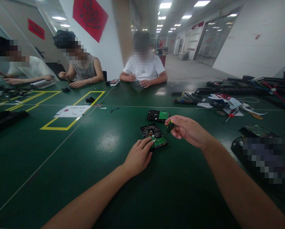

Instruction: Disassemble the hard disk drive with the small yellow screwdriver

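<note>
A hard drive lies on the green table with its green circuit board facing up. My left hand steadies it, fingers bent over the board's near-left side and thumb by the edge. Above the drive's right side, my right hand is closed around a short black-and-yellow handle, apparently a screwdriver's. Its tip cannot be made out. Just beyond is a second hard drive, also board side up, close to my right fingertips.
Tangled cables and a red-handled screwdriver lie at the right. Nearer stands a dark bin holding a circuit board. White paper rests inside yellow tape at the left. Three people sit across the table, one a person in white.
</note>
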Demonstrator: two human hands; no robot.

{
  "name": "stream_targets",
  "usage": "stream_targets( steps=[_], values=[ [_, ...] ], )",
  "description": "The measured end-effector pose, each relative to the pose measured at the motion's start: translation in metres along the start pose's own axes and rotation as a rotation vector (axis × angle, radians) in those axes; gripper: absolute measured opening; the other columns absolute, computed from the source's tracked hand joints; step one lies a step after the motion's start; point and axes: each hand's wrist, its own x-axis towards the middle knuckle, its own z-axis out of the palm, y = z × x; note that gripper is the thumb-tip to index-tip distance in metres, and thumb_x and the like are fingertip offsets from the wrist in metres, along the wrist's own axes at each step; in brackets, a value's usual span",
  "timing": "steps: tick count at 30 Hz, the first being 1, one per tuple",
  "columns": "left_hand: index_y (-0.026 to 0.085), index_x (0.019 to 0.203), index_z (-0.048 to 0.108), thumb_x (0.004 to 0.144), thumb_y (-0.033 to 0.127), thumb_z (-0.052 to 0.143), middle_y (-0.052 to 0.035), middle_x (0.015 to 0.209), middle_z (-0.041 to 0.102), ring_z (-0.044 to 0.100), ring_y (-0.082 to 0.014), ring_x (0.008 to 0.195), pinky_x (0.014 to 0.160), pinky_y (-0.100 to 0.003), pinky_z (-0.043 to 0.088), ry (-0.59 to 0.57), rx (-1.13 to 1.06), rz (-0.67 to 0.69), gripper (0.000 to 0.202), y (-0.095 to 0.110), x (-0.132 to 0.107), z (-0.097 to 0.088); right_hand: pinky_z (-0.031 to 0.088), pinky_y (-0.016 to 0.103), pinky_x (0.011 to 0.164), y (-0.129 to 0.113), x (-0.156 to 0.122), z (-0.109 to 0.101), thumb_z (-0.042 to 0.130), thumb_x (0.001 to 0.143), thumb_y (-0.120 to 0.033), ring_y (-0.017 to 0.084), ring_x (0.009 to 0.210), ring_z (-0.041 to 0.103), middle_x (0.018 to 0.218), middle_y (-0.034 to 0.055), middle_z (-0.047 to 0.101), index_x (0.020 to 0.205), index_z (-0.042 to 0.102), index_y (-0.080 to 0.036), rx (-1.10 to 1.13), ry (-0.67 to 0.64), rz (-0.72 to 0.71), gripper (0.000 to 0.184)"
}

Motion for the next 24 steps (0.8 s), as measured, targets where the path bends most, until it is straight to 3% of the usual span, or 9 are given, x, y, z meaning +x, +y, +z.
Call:
stream_targets(
  steps=[8,14,19,24],
  values=[
    [0.022,0.151,0.046,0.099,0.021,0.054,-0.0121,0.153,0.051,0.051,-0.0306,0.133,0.111,-0.053,0.050,-0.004,-0.003,0.001,0.053,0.000,0.000,-0.001,0.037,0.029,0.059,0.000,0.003,-0.010,0.075,0.088,-0.044,0.012,0.066,0.047,0.087,0.0042,0.068,0.091,0.075,-0.018,-0.295,0.196,-0.158,0.026],
    [0.024,0.151,0.046,0.098,0.021,0.054,-0.0117,0.153,0.051,0.052,-0.0307,0.133,0.110,-0.053,0.050,0.007,-0.014,0.004,0.054,0.000,0.000,-0.001,0.036,0.027,0.055,0.004,0.004,0.000,0.077,0.084,-0.037,0.011,0.063,0.047,0.094,0.0068,0.073,0.086,0.071,-0.018,-0.111,0.181,-0.108,0.020],
    [0.023,0.151,0.046,0.097,0.020,0.056,-0.0117,0.153,0.051,0.052,-0.0305,0.133,0.112,-0.052,0.050,0.009,-0.009,0.000,0.054,0.000,0.000,0.000,0.027,0.024,0.046,0.004,0.004,0.006,0.070,0.089,-0.036,0.009,0.056,0.045,0.103,0.0100,0.076,0.105,0.075,-0.019,-0.050,0.169,-0.073,0.024],
    [0.023,0.150,0.047,0.097,0.020,0.056,-0.0112,0.153,0.051,0.052,-0.0303,0.132,0.111,-0.052,0.050,0.011,-0.015,-0.001,0.054,0.000,0.000,0.000,0.035,0.024,0.045,0.003,0.003,0.006,0.064,0.093,-0.035,0.010,0.059,0.053,0.114,0.0134,0.075,0.096,0.076,-0.016,-0.041,0.108,-0.048,0.022]
  ],
)
